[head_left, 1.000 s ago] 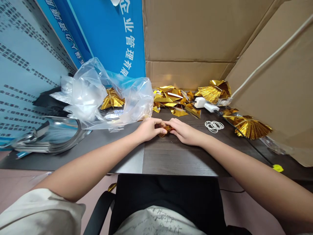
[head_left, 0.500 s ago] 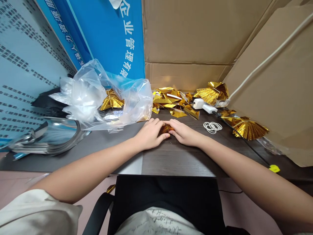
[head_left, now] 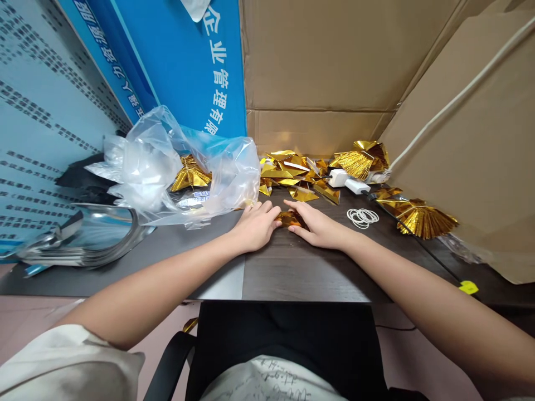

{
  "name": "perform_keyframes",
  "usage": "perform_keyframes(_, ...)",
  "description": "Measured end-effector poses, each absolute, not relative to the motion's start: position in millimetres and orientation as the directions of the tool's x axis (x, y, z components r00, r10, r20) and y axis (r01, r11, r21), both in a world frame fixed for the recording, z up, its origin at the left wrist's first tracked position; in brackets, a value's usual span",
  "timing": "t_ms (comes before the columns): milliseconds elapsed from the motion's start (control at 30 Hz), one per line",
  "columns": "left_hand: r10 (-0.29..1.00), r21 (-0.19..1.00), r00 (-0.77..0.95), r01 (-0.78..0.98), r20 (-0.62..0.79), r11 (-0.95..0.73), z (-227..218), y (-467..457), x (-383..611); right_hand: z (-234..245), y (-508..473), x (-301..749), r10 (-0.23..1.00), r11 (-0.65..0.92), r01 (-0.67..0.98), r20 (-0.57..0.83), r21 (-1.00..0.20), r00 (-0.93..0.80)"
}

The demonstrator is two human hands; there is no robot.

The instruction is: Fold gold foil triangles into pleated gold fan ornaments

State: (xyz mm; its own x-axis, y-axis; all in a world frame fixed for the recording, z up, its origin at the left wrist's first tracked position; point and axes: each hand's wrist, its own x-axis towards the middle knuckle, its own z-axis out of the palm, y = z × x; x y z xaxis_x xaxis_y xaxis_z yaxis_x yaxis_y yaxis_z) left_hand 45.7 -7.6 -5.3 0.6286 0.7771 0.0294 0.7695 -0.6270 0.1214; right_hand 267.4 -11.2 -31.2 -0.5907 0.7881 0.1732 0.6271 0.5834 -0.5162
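Note:
A folded piece of gold foil paper (head_left: 291, 219) lies low over the dark tabletop between my two hands. My left hand (head_left: 258, 225) has its fingers curled and its thumb pressed at the foil's left end, closed on it. Around the foil's right end is my right hand (head_left: 313, 223), its index finger stretched along the far side and its thumb at the near edge, the two spread apart. The undersides of my fingers are hidden. Just beyond my hands sits a heap of folded gold foil pieces (head_left: 288, 170).
A clear plastic bag (head_left: 146, 167) stands left, a pleated gold fan (head_left: 191, 174) behind it. Silvery sheets (head_left: 83, 239) curl at far left. On the right are white rubber bands (head_left: 363, 218), a white plug (head_left: 355, 185), and pleated gold fans (head_left: 426, 218). Cardboard (head_left: 317, 55) walls the back.
My right thumb and index finger have spread apart, and more of the gold foil paper shows between my hands. My left hand stays at the foil's left end.

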Motion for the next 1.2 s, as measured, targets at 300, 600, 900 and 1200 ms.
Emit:
perform_keyframes(300,0.755,0.098,0.655,0.752,-0.005,-0.652,-3,-9,45,-30,-10,265,0.730,0.669,0.633,0.179,-0.390,-0.660)
perform_keyframes(600,0.742,0.089,0.671,0.740,-0.015,-0.667,-2,-12,45,-30,-11,256,0.742,0.666,0.686,0.173,-0.293,-0.647)
perform_keyframes(900,0.787,0.050,0.616,0.786,0.028,-0.617,-7,-20,51,-27,-13,253,0.767,0.634,0.706,0.143,-0.315,-0.625)
perform_keyframes(1200,0.771,0.001,0.628,0.775,0.110,-0.632,-10,-16,50,-22,-12,254,0.751,0.658,0.682,0.204,-0.321,-0.628)
